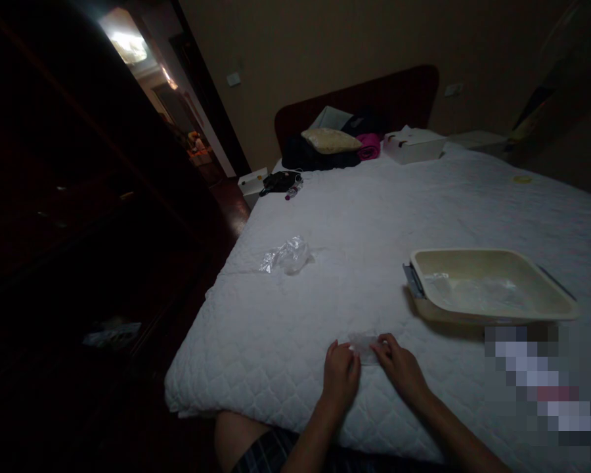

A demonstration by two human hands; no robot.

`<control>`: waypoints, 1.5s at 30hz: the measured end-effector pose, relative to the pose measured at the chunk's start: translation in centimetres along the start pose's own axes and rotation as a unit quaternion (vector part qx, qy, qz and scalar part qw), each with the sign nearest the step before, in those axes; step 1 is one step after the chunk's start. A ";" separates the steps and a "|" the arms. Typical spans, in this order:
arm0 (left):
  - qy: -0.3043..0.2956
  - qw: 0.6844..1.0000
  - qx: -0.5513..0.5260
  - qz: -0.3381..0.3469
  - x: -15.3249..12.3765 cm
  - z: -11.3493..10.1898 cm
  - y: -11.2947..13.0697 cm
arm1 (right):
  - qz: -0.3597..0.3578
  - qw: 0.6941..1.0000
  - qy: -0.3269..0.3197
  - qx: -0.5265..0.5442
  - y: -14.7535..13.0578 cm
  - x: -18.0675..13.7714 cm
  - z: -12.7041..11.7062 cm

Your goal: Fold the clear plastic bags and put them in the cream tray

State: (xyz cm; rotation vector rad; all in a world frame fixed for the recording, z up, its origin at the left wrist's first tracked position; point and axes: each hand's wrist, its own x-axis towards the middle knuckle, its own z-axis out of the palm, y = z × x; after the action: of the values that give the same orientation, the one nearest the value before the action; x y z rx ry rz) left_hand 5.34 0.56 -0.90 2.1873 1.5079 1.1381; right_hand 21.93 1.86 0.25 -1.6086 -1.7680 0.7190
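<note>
Both hands rest on the near edge of a white quilted bed (374, 223). My left hand (341, 373) and my right hand (398, 365) pinch a small clear plastic piece (363, 346) between them, fingers closed on its two sides. It lies flat against the quilt. A crumpled clear plastic bag (288, 256) sits further up the bed to the left, away from both hands. A cream square tray (492, 312) stands to the right of my right hand, with clear plastic lying inside it.
At the headboard end lie a dark bundle with a pale pillow (329, 140), a pink roll (369, 146) and a white box (414, 144). A black item and small bottle (284, 184) sit at the bed's left edge. Dark floor and an open doorway lie left.
</note>
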 end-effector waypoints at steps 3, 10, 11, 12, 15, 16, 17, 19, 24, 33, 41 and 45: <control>0.057 0.997 0.008 -0.052 0.5 0.8 0.6 | 0.004 0.997 0.036 -0.061 0.1 0.7 0.6; 0.073 0.995 0.044 -0.058 0.4 2.0 0.6 | -0.078 0.988 0.092 -0.096 -0.5 1.0 -0.5; 0.071 0.995 0.048 -0.057 0.4 2.1 0.5 | -0.132 0.981 0.089 -0.114 -0.5 0.7 -0.7; 0.071 0.994 0.052 -0.056 0.3 2.1 0.5 | -0.191 0.970 0.075 -0.130 -0.4 0.5 -0.8; 0.069 0.994 0.068 -0.049 0.2 2.0 0.6 | -0.317 0.935 0.022 -0.159 0.2 -0.1 -0.6; 0.064 0.994 0.072 -0.046 0.2 1.9 0.7 | -0.330 0.930 0.012 -0.165 0.4 -0.2 -0.5; 0.061 0.994 0.077 -0.045 0.1 1.7 0.7 | -0.332 0.928 0.005 -0.169 0.7 -0.3 -0.4; 0.066 0.993 0.095 -0.034 -0.1 1.2 0.7 | -0.323 0.931 -0.008 -0.171 1.3 -0.4 -0.2; -0.034 0.979 0.130 0.151 -0.8 -0.3 -0.6 | -0.306 0.940 -0.032 -0.148 2.1 -0.6 0.1; -0.024 0.997 -0.068 -0.010 -0.2 0.0 -0.5 | -0.191 0.981 0.033 -0.022 0.0 -0.1 -0.9; -0.029 0.853 -0.428 -0.296 3.7 0.2 4.7 | 0.040 0.980 0.084 0.176 -1.7 0.4 -4.5; -0.026 0.821 -0.454 -0.345 4.6 0.3 6.1 | 0.111 0.953 0.035 0.279 -1.3 0.7 -5.3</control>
State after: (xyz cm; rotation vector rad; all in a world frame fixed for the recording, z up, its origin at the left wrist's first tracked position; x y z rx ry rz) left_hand 10.48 2.04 4.63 0.9101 1.1707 1.1464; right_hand 25.12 2.28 4.73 -1.4193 -1.1915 1.1322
